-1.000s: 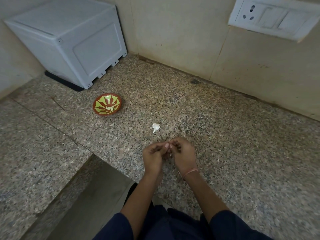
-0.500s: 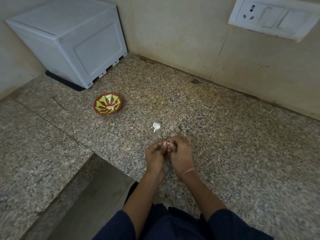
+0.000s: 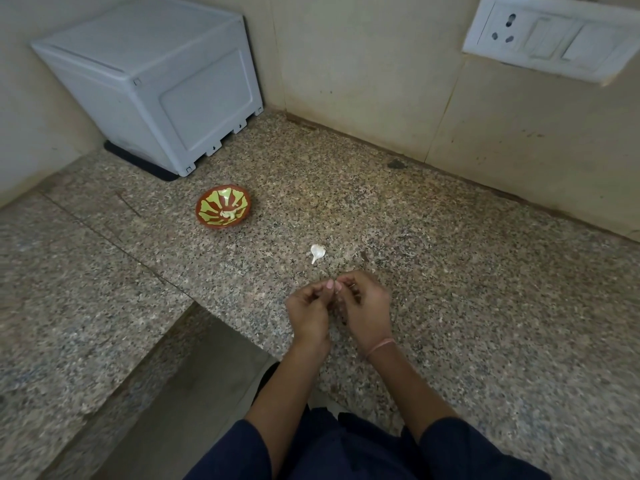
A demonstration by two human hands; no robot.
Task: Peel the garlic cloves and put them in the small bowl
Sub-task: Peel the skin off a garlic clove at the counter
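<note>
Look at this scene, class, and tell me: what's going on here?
A person at a granite counter appears to be peeling garlic. The left hand and right hand meet fingertip to fingertip, pinching a small clove that is mostly hidden between them. One white garlic piece lies on the counter just beyond the hands; whether it is peel or clove is unclear. The small bowl, farther back to the left, holds pale pieces.

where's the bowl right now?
Head view, left of centre on the granite counter: the bowl sits just in front of the white box, up and left of the loose garlic piece.
</note>
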